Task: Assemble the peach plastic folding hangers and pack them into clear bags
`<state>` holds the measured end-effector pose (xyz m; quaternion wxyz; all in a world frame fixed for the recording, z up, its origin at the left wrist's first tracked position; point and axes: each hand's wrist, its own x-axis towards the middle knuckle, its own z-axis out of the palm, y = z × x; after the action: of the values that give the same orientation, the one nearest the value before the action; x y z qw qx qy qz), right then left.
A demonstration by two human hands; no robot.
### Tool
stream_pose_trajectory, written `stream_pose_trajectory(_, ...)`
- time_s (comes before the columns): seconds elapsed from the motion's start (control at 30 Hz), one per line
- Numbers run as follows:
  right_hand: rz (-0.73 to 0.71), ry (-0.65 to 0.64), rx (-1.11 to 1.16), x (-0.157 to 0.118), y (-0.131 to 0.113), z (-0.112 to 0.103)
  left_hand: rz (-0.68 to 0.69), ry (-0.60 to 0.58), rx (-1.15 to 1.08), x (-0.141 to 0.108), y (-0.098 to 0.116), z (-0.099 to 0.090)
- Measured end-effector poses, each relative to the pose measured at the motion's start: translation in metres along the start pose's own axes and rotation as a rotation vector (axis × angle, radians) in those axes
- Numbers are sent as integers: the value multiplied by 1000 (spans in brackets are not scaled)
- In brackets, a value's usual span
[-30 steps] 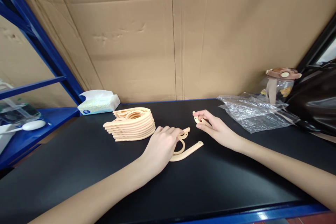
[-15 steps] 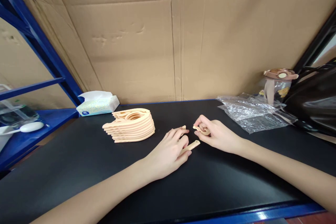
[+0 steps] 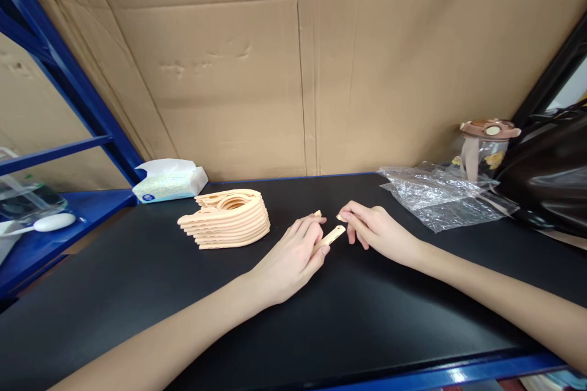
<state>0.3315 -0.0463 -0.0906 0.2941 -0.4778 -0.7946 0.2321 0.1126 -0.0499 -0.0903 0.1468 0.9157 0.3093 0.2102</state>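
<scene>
Change noted: pale beige, smooth, plastic-looking frame (image 3: 334, 236) shows its flat, holed arm nearer the opposite fingertips than half a second earlier, and it angles up and away from the left palm

Left hand (image 3: 287, 263): thumb below, fingers curled over the top, frame pinched between them. Most of the frame is hidden under the palm; only the holed arm and a short upper tip, just beyond the fingertips, stand clear of the grip

Right hand (image 3: 380, 232): thumb and forefinger pressed together on a small beige piece (image 3: 340, 218) of matching colour; the other fingers hang loosely below the pinch. Less of this piece shows than earlier, only a sliver at the fingertips, so its shape and tilt cannot be read

Gap: the piece sits just beside the holed arm, slightly farther from the wearer, apart from it. Judgement: the parts are close but unjoined

Surroundings: layered stack of beige looped plastic-looking frames (image 3: 229, 223) to the left of the left grip, on the black tabletop (image 3: 389, 324). Crumpled clear plastic bag (image 3: 435, 195) beyond and to the right of the right grip
</scene>
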Motion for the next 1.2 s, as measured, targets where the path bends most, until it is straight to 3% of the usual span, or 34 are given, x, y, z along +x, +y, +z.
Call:
stream_pose_trajectory(0.17, 23, -21, -51, 0, 0, -2, -9, -10, 2, 0, 1, -2)
stream_pose_trajectory(0.57, -75, -134, -147, -2, -1, 0, -1, 0, 0, 0, 2, 0)
stream_pose_trajectory(0.87, -49, -67, -189, -2, 2, 1, 11, 9, 27, 1, 0, 2)
stream_pose_trajectory(1.2, -115, -109, -150, -4, 5, 2, 54, -11, 54, 2, 0, 4)
